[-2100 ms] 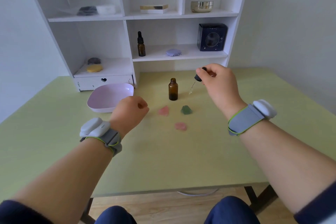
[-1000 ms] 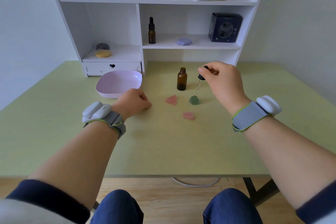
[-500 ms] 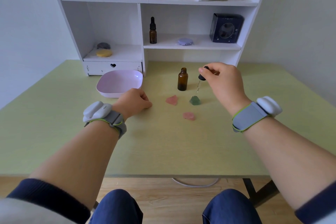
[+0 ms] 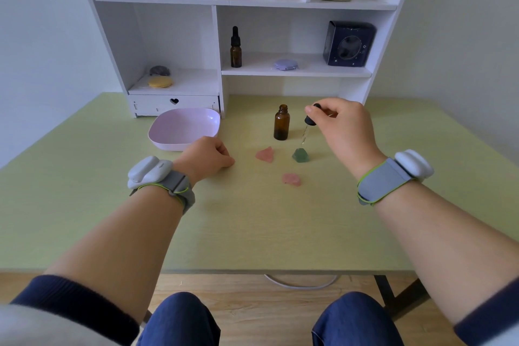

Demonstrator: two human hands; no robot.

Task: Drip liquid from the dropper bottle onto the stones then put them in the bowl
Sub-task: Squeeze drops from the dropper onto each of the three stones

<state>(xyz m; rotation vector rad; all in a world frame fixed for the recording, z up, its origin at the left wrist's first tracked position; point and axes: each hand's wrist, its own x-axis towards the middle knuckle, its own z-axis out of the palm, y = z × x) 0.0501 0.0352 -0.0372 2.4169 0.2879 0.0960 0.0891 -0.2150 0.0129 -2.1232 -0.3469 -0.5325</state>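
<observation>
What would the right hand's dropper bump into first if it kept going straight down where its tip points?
Most likely the green stone. The right hand holds the dropper with its glass tip aimed down, just above that stone. Depth is hard to judge, so it might just miss it.

Both forearms reach forward over the table, bare from the pushed-up dark sleeves to the wrists, each wrist wearing a grey band with a white pod. The left hand is curled into a loose fist, knuckles up, resting on the table near its middle, holding nothing. The right hand is raised above the table, farther from the body than the left, wrist bent down, thumb and forefinger pinched on the black bulb of a dropper that hangs tip-down.
</observation>
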